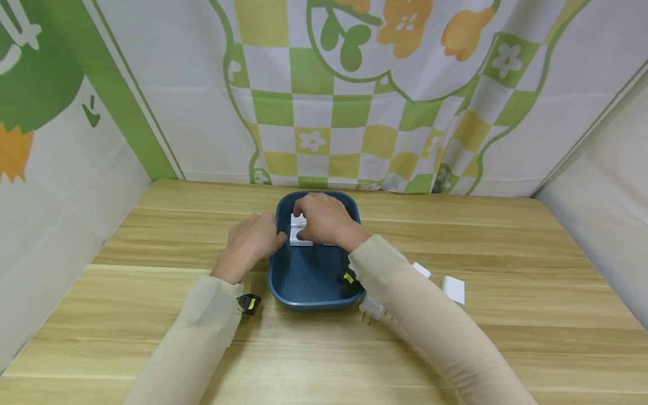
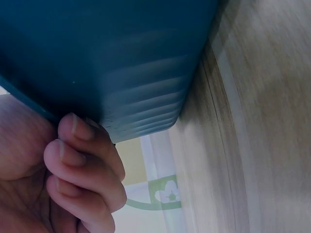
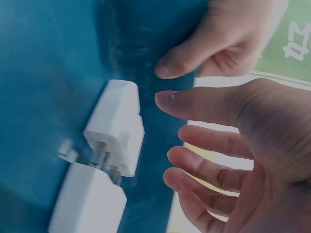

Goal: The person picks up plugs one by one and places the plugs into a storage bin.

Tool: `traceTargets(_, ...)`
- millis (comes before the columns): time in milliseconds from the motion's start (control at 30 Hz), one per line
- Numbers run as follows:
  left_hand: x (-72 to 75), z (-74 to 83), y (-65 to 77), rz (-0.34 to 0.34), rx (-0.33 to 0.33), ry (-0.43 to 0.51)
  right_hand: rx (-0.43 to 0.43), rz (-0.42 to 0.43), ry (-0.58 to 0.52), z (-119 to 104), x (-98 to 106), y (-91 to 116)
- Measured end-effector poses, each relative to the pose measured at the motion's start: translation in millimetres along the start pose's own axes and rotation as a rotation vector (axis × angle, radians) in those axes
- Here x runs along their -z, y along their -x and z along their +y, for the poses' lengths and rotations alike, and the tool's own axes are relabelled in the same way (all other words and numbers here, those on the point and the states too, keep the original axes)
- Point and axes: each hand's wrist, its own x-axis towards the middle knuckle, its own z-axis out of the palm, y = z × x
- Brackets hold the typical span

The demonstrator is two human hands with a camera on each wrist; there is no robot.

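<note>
A dark blue plastic bin (image 1: 304,281) sits on the wooden table. My left hand (image 1: 253,233) grips its left rim, with the thumb over the inner side and the curled fingers (image 2: 90,177) against the outer wall. Over the far half of the bin is my right hand (image 1: 326,219), its fingers loosely bent and apart, with nothing between them in the right wrist view. Just beside its fingertips lie white plug chargers on the bin floor: one charger (image 3: 114,121) and another charger (image 3: 90,204) have their metal prongs facing each other.
To the right of the bin more white chargers lie on the table: a charger (image 1: 372,306) with prongs by the bin's corner, a white block (image 1: 421,270) partly behind the right sleeve, and another white block (image 1: 454,289). A patterned curtain (image 1: 354,112) hangs along the table's back edge.
</note>
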Motion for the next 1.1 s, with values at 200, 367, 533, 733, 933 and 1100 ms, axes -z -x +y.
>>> traceTargets(200, -0.2, -0.8, -0.1, 0.005, 0.002, -0.009, 0.006, 0.02, -0.032, -0.1, 15.0, 7.6)
traceTargets(367, -0.2, -0.4, 0.3, -0.001, 0.002, 0.007, 0.017, 0.044, -0.024, -1.7, 25.5, 16.4)
traceTargets(533, -0.5, 0.0, 0.6, 0.006, -0.001, 0.013, 0.018, 0.07, -0.021, -1.6, 33.2, 27.7)
traceTargets(733, -0.9, -0.5, 1.5, 0.014, -0.012, 0.014, 0.031, 0.106, -0.011, 1.9, 38.1, 42.9)
traceTargets(933, -1.8, -0.1, 0.8, 0.022, -0.014, 0.021, 0.03, 0.138, -0.029, 11.7, 37.4, 56.6)
traceTargets(1100, -2.6, 0.3, 0.6, 0.03, -0.017, 0.019, 0.009, 0.141, -0.028, 22.1, 33.9, 68.8)
